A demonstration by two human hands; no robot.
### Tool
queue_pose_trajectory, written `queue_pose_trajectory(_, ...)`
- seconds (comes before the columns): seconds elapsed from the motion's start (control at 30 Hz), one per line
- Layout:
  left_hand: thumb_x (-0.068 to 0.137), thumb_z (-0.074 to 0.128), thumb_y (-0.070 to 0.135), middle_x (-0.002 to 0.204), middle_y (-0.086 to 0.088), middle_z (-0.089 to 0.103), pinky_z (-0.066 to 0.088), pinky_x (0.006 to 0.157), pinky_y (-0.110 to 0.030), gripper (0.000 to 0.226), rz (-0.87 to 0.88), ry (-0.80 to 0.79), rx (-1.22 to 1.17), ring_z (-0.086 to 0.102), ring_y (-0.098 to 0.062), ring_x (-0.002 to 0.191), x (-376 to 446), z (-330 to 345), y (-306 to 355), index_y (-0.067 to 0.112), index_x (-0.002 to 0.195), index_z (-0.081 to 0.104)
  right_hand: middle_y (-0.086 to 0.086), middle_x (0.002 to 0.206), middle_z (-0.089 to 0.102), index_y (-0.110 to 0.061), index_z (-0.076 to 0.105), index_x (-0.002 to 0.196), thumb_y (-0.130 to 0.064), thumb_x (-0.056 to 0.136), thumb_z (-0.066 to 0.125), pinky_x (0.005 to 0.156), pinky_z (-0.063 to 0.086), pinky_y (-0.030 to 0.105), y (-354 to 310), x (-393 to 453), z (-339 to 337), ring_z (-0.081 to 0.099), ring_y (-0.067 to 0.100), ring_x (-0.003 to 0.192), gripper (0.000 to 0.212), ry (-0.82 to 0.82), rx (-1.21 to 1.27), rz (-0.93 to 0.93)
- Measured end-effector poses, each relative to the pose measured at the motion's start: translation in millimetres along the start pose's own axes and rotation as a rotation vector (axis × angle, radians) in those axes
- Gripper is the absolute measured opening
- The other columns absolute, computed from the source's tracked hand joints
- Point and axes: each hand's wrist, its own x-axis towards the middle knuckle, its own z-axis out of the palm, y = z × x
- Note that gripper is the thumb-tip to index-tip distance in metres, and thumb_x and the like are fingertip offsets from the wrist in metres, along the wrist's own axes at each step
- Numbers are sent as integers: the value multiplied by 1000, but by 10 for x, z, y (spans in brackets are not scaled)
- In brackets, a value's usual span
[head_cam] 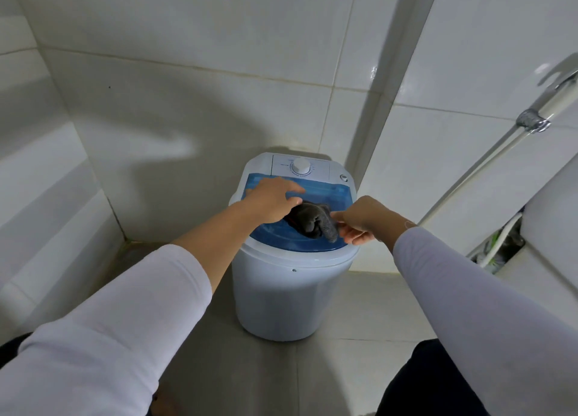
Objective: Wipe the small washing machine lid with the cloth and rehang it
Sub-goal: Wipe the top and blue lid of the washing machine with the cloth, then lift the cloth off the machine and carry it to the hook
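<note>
My left hand (272, 198) lies flat, fingers spread, on the blue lid (328, 193), while my right hand (364, 220) pinches the dark cloth (312, 220).

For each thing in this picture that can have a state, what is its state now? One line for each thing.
Blue lid: closed on the small washing machine.
Grey cloth: bunched, lying on the lid.
Left hand: fingers spread, resting on the lid beside the cloth.
Right hand: pinches the cloth's edge.
Control dial: setting too small to read.
Shower hose: hangs along the wall.
</note>
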Motion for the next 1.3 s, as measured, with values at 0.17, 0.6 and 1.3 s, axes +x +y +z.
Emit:
queue_pose_trajectory(0.17,97,46,29,137,1,56,37,109,-47,38,-19,-38,16,46,-24,130,52,61,115,28,134,50,6,65,58,-5,54,79,-15,86,64,45,40,20,-7,19,48,50,12,51,16,-23,104,2)
queue_pose_trajectory(0.6,88,64,25,128,-3,60,40,99,-27,57,-50,-278,-125,56,-18,114,18,-250,50,17,141,43,-1,76,55,-18,53,69,-3,89,55,61,47,22,-144,12,-156,51,9,72,25,-61,174,-393)
queue_pose_trajectory(1.3,90,59,26,85,3,66,47,75,-27,6,99,447,-330,60,-17,85,-129,-1082,325,27,87,64,-2,100,61,-21,53,127,-23,96,44,59,40,17,-839,-301,-309,54,9,75,32,46,93,-671)
